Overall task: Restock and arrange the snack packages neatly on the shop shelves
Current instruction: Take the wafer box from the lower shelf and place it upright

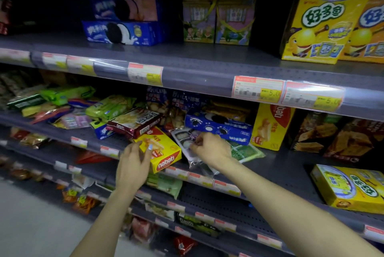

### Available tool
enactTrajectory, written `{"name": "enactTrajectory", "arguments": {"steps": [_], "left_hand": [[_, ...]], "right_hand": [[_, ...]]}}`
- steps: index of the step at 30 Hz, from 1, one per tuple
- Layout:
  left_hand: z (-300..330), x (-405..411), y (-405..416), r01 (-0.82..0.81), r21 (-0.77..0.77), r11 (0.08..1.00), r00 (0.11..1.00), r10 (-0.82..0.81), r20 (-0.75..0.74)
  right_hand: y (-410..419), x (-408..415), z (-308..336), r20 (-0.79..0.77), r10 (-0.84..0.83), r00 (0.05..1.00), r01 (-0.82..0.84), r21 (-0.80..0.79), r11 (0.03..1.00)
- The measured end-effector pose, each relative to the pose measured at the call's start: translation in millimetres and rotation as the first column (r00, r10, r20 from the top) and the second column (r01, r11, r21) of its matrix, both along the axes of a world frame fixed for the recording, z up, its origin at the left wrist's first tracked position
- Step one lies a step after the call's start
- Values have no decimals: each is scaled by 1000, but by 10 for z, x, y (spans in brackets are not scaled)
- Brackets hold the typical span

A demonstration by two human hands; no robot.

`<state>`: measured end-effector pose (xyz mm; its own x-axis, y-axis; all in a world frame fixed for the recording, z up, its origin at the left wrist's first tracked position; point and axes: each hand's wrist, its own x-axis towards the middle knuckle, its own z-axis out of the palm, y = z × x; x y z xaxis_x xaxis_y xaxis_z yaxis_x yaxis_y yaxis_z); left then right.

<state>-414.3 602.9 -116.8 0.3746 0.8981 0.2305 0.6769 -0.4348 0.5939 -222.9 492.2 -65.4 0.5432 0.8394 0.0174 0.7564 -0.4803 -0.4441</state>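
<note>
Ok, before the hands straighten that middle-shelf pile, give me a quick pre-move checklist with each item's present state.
1. Left hand has contact with the yellow nabati box: ok, fingers lie on it.
2. Right hand has hold of the clear-wrapped packet: ok, fingertips pinch it.
3. nabati box fully on the shelf: not ok, its corner overhangs the front edge.
4. Pile behind is tidy: not ok, the maroon pack and blue cookie box lie askew.
5. Free shelf space on the right: ok.

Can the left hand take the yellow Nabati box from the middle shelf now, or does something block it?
Probably yes. The left hand already lies against the yellow Nabati box, at its near left side, with nothing between them. Only the dark red pack overlaps the box's far end.
</note>
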Motion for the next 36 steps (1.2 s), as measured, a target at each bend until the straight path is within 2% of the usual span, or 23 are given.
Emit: {"name": "enactTrajectory", "arguments": {"steps": [2, 4, 6, 8, 13, 15, 17, 20, 22, 24, 27, 30, 33, 36], "left_hand": [[-14, 74, -23, -15, -136, 991, 996, 26, 84], [-20, 149, -61, -3, -223, 975, 984, 43, 173], [-30, 196, -91, 7, -265, 964, 973, 55, 225], [-30, 212, -110, 14, -292, 956, 960, 69, 271], [-45, 216, -88, 22, -371, 928, 907, 138, 398], [-23, 237, -144, 11, -463, 886, 830, 250, 498], [13, 269, -245, 14, -534, 845, 700, 373, 609], [98, 375, -436, 103, -607, 788, 509, 483, 713], [145, 490, -566, 169, -599, 783, 477, 467, 745], [203, 610, -684, 215, -569, 794, 499, 411, 763], [198, 713, -706, 216, -516, 828, 633, 284, 720], [157, 633, -550, 21, -377, 926, 822, 198, 533], [60, 481, -381, -65, -182, 981, 897, 137, 420], [-127, 401, -238, -50, -2, 999, 984, 50, 172]], "right_hand": [[45, -35, -8, 108, 24, 994, -22, -22, 1000], [99, -64, -13, 115, 85, 990, -87, 12, 996], [189, -76, -26, -41, 167, 985, -164, 56, 985], [278, -90, -42, -199, 250, 948, -248, 34, 968], [375, -95, -125, -254, 268, 929, -287, -42, 957], [375, -85, -145, -297, 270, 916, -288, -16, 958], [349, -64, -127, -434, 247, 866, -254, 42, 966], [239, -25, 5, -666, 241, 706, -194, 145, 970], [196, 38, 72, -770, 217, 600, -130, 173, 976], [147, 93, 146, -821, 189, 539, -66, 183, 981], [44, 250, 190, -849, 128, 512, 60, 185, 981], [-121, 455, 166, -876, 87, 474, 196, 201, 960], [-302, 592, 122, -882, 93, 461, 234, 222, 946], [-513, 695, 98, -890, 111, 442, 253, 243, 936]]}}
